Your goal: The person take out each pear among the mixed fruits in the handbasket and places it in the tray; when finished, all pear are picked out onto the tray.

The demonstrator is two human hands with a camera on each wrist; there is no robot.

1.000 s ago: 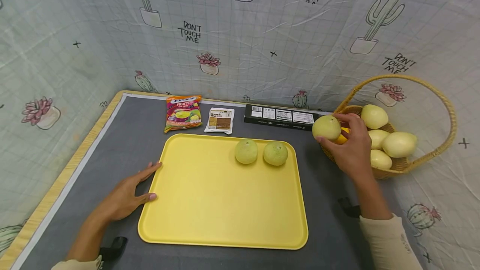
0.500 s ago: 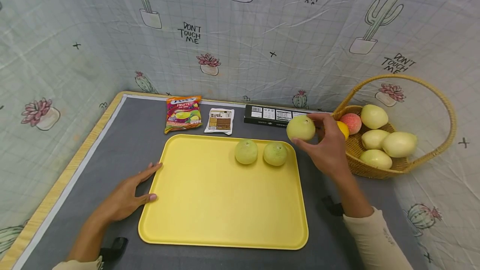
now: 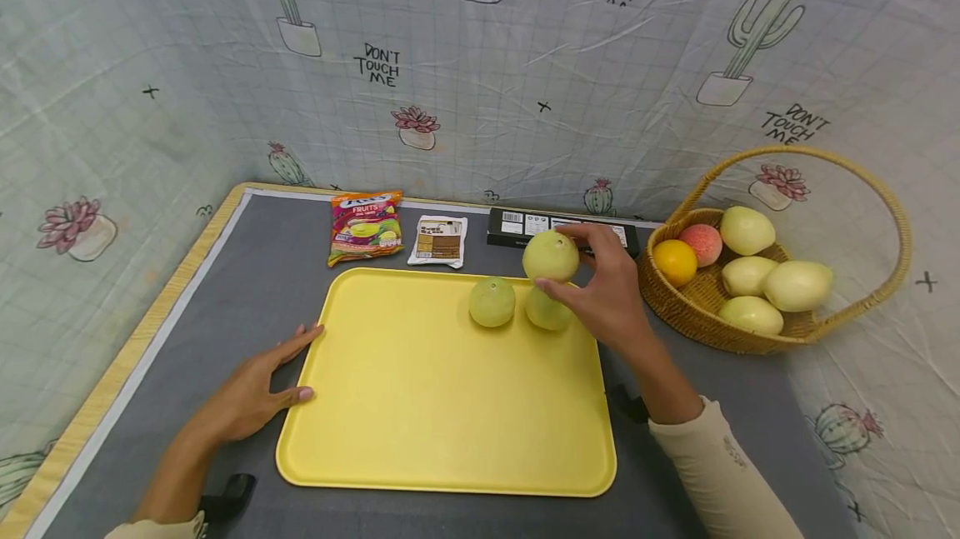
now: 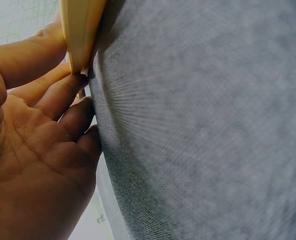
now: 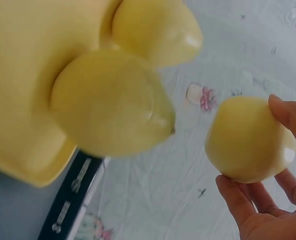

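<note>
My right hand (image 3: pixel 609 287) holds a pale yellow-green fruit (image 3: pixel 551 256), like a small pomelo, between thumb and fingers. The hand hangs over the back right corner of the yellow tray (image 3: pixel 450 406). In the right wrist view the held fruit (image 5: pixel 250 139) is clear of the tray. Two similar fruits stand near the tray's back edge: one (image 3: pixel 492 302) in full view, the other (image 3: pixel 546 311) partly hidden by the hand and held fruit. My left hand (image 3: pixel 243 393) rests with spread fingers against the tray's left rim; the left wrist view shows fingers and thumb touching that rim (image 4: pixel 80 37).
A wicker basket (image 3: pixel 678 306) with a tall handle stands at the right, holding an orange (image 3: pixel 675 262), a peach (image 3: pixel 702 245) and several pale fruits (image 3: pixel 798 286). Behind the tray lie a candy bag (image 3: pixel 365 228), a small packet (image 3: pixel 438 241) and a black box (image 3: pixel 510 228).
My right hand has carried the pale fruit leftward from beside the basket to over the tray's back right corner, uncovering the orange and peach. The left hand has stayed put.
</note>
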